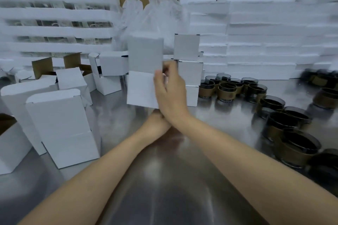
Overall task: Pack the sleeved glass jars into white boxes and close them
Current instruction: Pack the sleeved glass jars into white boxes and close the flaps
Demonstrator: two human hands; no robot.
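Right hand (pixel 169 90) is pinching the right edge of a flat matte white carton (pixel 144 69), holding it upright above the brushed steel table (pixel 164 179). Left hand is hidden behind it; grip unclear. Brown-sleeved glass jars (pixel 226 87) are clustering right, apparently empty
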